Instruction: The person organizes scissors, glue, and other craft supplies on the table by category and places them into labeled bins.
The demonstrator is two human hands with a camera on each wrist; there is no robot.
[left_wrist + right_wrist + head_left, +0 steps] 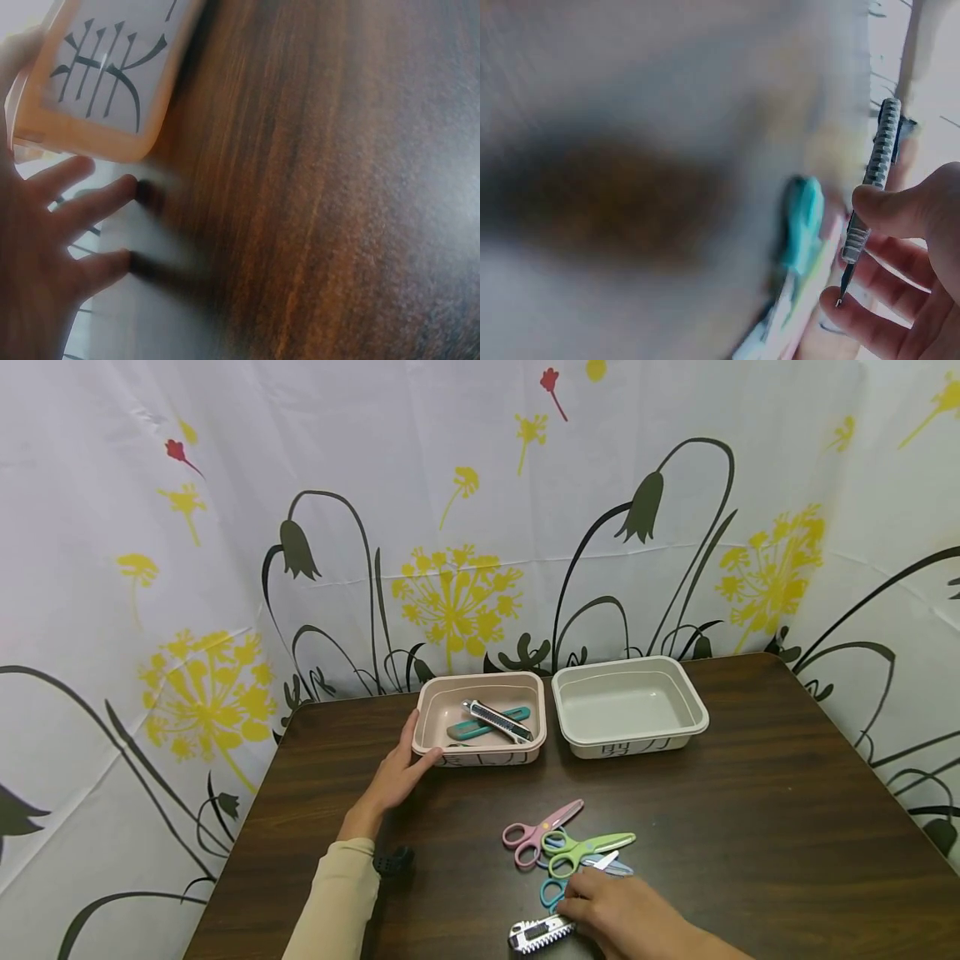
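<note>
My left hand (pixel 392 779) rests at the near left corner of the pink box (pixel 480 758), its thumb by the front rim and its fingers along the left side. A silver box cutter (pixel 497 720) and a teal box cutter (pixel 468 730) lie crossed in that box. My right hand (pixel 618 914) pinches another silver box cutter (pixel 879 161) between thumb and fingers, low over the table. Just beyond this hand, a loose pile has pink scissors (pixel 551 823), green scissors (pixel 592 844) and blue scissors (pixel 553 892), the last partly hidden by the hand.
A white box (pixel 630 697) stands right of the pink one, with nothing visible inside. Both are near the back edge of the dark wooden table (pixel 757 810). A flower-patterned curtain (pixel 480 510) hangs behind the table.
</note>
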